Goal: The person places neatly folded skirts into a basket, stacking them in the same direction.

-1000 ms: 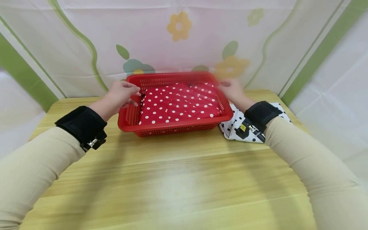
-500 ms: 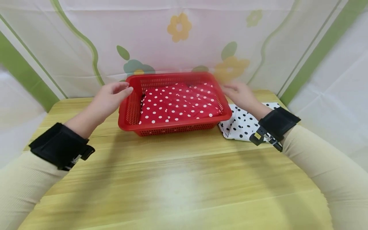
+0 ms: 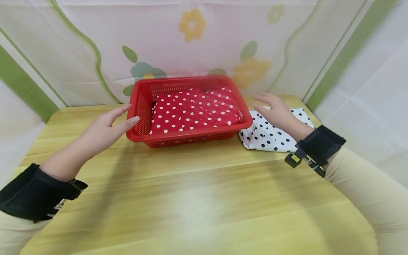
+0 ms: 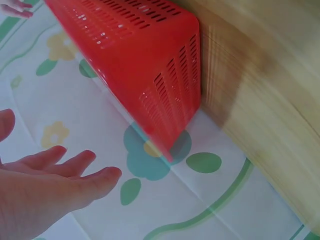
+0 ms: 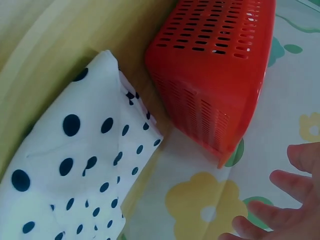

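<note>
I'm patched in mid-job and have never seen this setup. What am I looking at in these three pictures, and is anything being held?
There is no machine here: a person works with two bare hands, with a black strap on each wrist that carries a camera. The wide picture comes from a camera on the head and looks down at a wooden table. The other two come from the wrist cameras, each looking past its own hand.

On the table stands a red basket with a red cloth with white dots folded inside it. Beside the basket, on the person's right, lies a white cloth with black dots.

The left hand is beside the basket's left end and the right hand is above the white cloth. Both have straight fingers and hold nothing.
</note>
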`<state>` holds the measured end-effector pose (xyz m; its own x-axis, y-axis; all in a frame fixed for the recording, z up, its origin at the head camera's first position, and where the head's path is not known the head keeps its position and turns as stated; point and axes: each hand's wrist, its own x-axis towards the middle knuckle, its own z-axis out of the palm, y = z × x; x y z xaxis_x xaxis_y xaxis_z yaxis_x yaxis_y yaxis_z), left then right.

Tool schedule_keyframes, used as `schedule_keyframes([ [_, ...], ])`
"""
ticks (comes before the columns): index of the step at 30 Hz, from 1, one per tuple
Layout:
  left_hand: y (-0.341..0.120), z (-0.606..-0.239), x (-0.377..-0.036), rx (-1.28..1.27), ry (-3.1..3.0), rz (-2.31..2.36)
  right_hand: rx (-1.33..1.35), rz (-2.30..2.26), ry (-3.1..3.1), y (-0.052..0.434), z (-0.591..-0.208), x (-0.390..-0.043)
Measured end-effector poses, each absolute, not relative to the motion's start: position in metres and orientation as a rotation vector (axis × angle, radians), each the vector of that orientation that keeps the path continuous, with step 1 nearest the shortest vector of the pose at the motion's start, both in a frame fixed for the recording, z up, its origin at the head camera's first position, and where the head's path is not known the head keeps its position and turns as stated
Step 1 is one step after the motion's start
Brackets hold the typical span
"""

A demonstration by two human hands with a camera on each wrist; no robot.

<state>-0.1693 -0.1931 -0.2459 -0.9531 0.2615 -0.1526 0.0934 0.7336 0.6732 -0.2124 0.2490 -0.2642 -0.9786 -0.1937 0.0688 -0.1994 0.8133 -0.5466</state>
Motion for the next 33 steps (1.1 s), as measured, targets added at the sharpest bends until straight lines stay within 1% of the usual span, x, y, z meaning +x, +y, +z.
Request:
schedule_keyframes([
  [8,-0.197,-0.252,-0.153,0.385,2.733,1.031,0.296,0.887,-3.004,0.259,-0.273,-0.202],
  [16,-0.207,-0.262,-0.134,0.390,2.774,0.965,0.239,0.877,-3.068,0.264,-0.280,-0.197],
  [23,-0.218,-0.277,-0.125,0.356,2.787,0.953,0.216,0.841,-3.100,0.271,-0.289,-0.192],
  [33,-0.221,-0.308,-0.095,0.345,2.803,1.010,0.181,0.770,-3.187,0.284,-0.319,-0.189],
])
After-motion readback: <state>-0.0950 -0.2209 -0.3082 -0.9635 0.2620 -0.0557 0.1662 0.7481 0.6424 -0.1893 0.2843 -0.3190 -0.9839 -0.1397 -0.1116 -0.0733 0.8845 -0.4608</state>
